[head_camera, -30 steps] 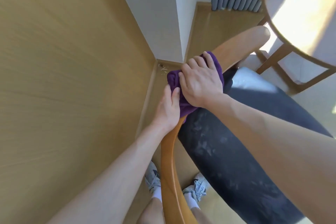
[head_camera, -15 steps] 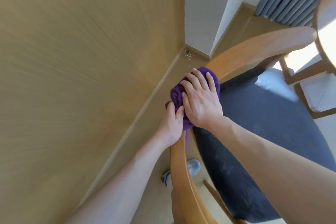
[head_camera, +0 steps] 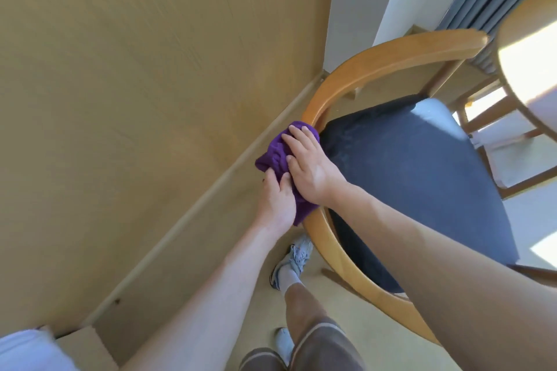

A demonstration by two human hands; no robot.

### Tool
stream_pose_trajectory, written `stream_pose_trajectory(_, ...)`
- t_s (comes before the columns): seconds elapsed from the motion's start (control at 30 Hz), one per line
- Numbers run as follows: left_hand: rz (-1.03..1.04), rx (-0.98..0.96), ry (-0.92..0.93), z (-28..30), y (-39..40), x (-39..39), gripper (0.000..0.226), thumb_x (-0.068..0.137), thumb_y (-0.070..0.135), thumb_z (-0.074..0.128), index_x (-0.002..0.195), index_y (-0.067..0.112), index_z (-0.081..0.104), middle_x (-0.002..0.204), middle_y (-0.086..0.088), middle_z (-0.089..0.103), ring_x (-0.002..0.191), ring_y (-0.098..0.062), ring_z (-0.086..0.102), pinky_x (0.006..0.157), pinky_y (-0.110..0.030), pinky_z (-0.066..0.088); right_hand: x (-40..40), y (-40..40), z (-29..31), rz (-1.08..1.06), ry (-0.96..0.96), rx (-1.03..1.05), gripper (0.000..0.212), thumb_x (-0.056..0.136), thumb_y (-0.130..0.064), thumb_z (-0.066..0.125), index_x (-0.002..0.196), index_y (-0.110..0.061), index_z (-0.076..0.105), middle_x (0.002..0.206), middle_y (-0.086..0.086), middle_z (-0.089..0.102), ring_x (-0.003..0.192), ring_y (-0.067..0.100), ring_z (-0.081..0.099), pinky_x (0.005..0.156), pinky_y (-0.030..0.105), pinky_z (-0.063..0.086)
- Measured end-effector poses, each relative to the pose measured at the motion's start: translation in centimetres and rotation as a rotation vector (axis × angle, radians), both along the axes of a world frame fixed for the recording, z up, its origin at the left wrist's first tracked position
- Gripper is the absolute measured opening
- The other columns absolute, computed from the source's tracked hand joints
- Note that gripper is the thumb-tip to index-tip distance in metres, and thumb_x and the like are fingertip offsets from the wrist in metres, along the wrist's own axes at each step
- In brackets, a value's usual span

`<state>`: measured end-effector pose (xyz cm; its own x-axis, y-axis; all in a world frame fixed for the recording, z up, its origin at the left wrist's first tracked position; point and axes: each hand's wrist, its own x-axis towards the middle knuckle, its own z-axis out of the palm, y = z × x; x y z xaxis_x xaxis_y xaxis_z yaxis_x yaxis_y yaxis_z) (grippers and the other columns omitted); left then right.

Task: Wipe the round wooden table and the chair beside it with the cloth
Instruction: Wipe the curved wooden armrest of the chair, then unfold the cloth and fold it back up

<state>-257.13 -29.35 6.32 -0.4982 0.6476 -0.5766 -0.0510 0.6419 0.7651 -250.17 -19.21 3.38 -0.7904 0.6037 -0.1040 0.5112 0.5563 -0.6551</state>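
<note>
Wall (head_camera: 135,84) crowds cloth (head_camera: 275,155) on chair (head_camera: 325,99) rail.

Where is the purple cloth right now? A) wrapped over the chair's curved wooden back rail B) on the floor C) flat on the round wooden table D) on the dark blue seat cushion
A: the purple cloth is bunched over the curved wooden back rail of the chair, with the right hand pressing on top of it and the left hand gripping its lower part.

Cloth (head_camera: 278,156) on chair (head_camera: 337,75) rail under both hands, table (head_camera: 512,48) perhaps just beyond, right.
</note>
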Motion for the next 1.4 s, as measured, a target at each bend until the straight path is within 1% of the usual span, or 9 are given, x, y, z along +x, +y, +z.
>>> stream_pose_trajectory(0.2,0.217,0.058,-0.193,-0.4,-7.6,8.3,0.049,0.111,0.026,0.044,0.155,0.023,0.025,0.15,-0.007,0.049,0.134,-0.024,0.053,0.114,-0.046,0.043,7.2,-8.7,1.3,0.003,0.034,-0.055,0.072,0.102,-0.01,0.043,0.163,-0.018,0.006,0.169,-0.005,-0.011,0.156,0.016,0.001,0.122,0.032,0.022)
stream_pose_trajectory(0.33,0.135,-0.005,-0.206,-2.1,-12.2,13.3,0.032,0.099,0.006,0.059,0.122,0.023,0.046,0.119,-0.01,0.063,0.109,-0.035,0.064,0.095,-0.053,0.055,14.8,-13.8,0.9,0.023,-0.161,-0.068,0.108,0.083,-0.001,0.06,0.161,-0.025,-0.011,0.166,-0.013,-0.024,0.151,0.013,0.021,0.091,0.022,0.045)
stream_pose_trajectory(0.43,0.001,-0.105,-0.108,-2.4,-13.7,15.8,0.021,0.093,0.012,0.066,0.095,0.025,0.05,0.096,-0.006,0.065,0.09,-0.034,0.065,0.087,-0.051,0.055,20.3,-14.8,0.3,-0.07,-0.411,-0.155,0.094,0.087,-0.015,0.065,0.16,-0.021,0.006,0.165,-0.001,0.022,0.127,0.018,0.055,0.078,0.028,0.053)
stream_pose_trajectory(0.57,-0.278,-0.229,0.077,-0.1,-13.3,18.1,0.03,0.089,0.028,0.071,0.078,0.029,0.044,0.087,0.003,0.06,0.075,-0.023,0.06,0.071,-0.035,0.051,24.9,-12.3,2.6,-0.16,-0.547,-0.138,0.044,0.078,-0.003,0.058,0.116,-0.025,0.055,0.106,-0.004,0.064,0.082,0.02,0.061,0.068,0.036,0.056)
stream_pose_trajectory(0.8,-0.36,-0.047,0.143,12.6,-11.4,20.2,0.026,0.091,0.006,0.068,0.075,0.013,0.048,0.126,-0.003,0.064,0.116,-0.021,0.059,0.092,-0.024,0.038,32.0,-6.8,16.9,-0.154,-0.305,-0.211,0.026,0.091,-0.009,0.059,0.097,-0.032,0.067,0.089,-0.013,0.067,0.086,0.013,0.062,0.069,0.02,0.046)
stream_pose_trajectory(0.97,-0.435,0.151,-0.052,27.3,-9.6,19.4,0.025,0.084,0.03,0.071,0.065,0.029,0.055,0.073,0.006,0.065,0.07,-0.013,0.06,0.068,-0.028,0.047,33.7,-4.1,33.1,-0.088,-0.074,-0.128,0.021,0.091,-0.02,0.07,0.098,-0.04,0.067,0.087,-0.023,0.064,0.084,-0.004,0.06,0.06,0.007,0.042)
stream_pose_trajectory(1.07,-0.387,0.367,-0.239,34.1,-8.1,16.5,0.032,0.083,0.054,0.076,0.086,0.024,0.066,0.096,-0.006,0.072,0.074,-0.016,0.065,0.06,-0.026,0.051,34.1,-3.1,43.0,-0.02,0.094,-0.07,0.025,0.087,-0.019,0.069,0.099,-0.041,0.07,0.09,-0.028,0.068,0.09,-0.007,0.063,0.062,0.006,0.048)
stream_pose_trajectory(1.2,-0.307,0.37,-0.225,36.9,-5.7,16.4,0.059,0.097,0.062,0.048,0.128,0.013,0.061,0.129,-0.013,0.068,0.106,-0.028,0.067,0.092,-0.048,0.052,34.5,-2.1,52.0,-0.055,0.394,-0.013,0.033,0.083,-0.004,0.068,0.097,-0.033,0.074,0.094,-0.016,0.074,0.092,0.003,0.069,0.081,0.02,0.056)
stream_pose_trajectory(1.4,-0.488,0.457,-0.122,42.6,-2.9,20.0,0.031,0.099,0.027,0.066,0.125,0.012,0.072,0.121,-0.012,0.074,0.108,-0.03,0.07,0.094,-0.043,0.058,34.0,-1.4,54.7,-0.202,0.48,0.168,0.031,0.082,-0.009,0.07,0.102,-0.032,0.072,0.096,-0.017,0.072,0.091,-0.002,0.065,0.08,0.011,0.049)
